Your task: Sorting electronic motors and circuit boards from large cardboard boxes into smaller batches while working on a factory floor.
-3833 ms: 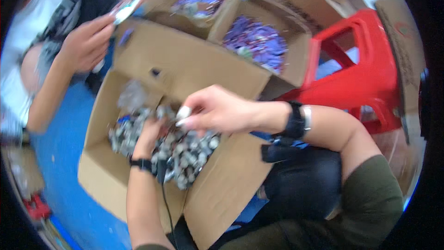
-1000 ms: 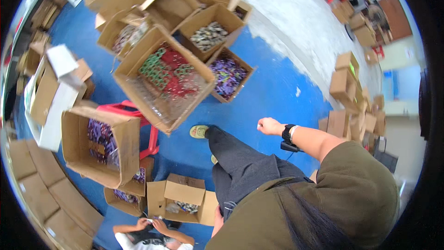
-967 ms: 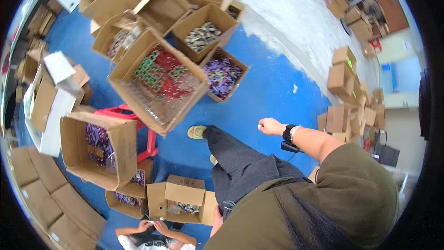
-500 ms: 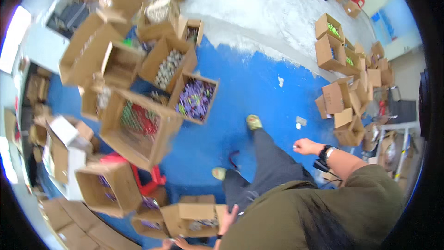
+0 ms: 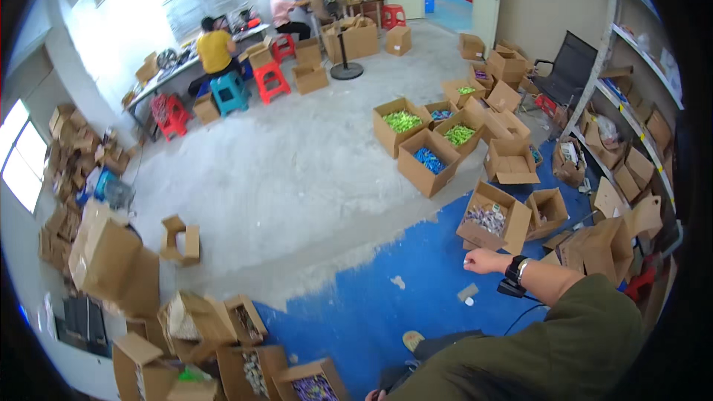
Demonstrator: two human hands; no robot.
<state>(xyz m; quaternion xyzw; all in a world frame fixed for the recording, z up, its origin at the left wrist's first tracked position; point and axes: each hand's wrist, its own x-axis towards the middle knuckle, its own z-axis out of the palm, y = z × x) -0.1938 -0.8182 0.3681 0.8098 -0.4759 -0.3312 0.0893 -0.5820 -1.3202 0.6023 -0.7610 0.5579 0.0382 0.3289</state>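
Note:
My right hand (image 5: 484, 261) is stretched out ahead of me over the blue floor, its fingers closed together. A small whitish spot shows at the fingertips, too small to name. A dark watch and a light band circle that wrist. Just beyond the hand stands an open cardboard box (image 5: 493, 217) with many small whitish and purple pieces in it. The hand appears apart from this box. Only a sliver of my left hand (image 5: 376, 395) shows at the lower edge beside my shirt, and its fingers are mostly hidden.
Open boxes of green pieces (image 5: 402, 121) and blue pieces (image 5: 428, 160) stand ahead. More boxes, one with purple pieces (image 5: 313, 388), line the lower left. A shelf rack (image 5: 624, 104) and black chair (image 5: 568, 67) are right. Two people sit at far tables; a standing fan (image 5: 346, 70) is nearby.
My view has swung up and right, from the boxes at my left to the room ahead. My right hand stays closed and now appears close to the whitish pieces' box. My left hand has nearly left the picture.

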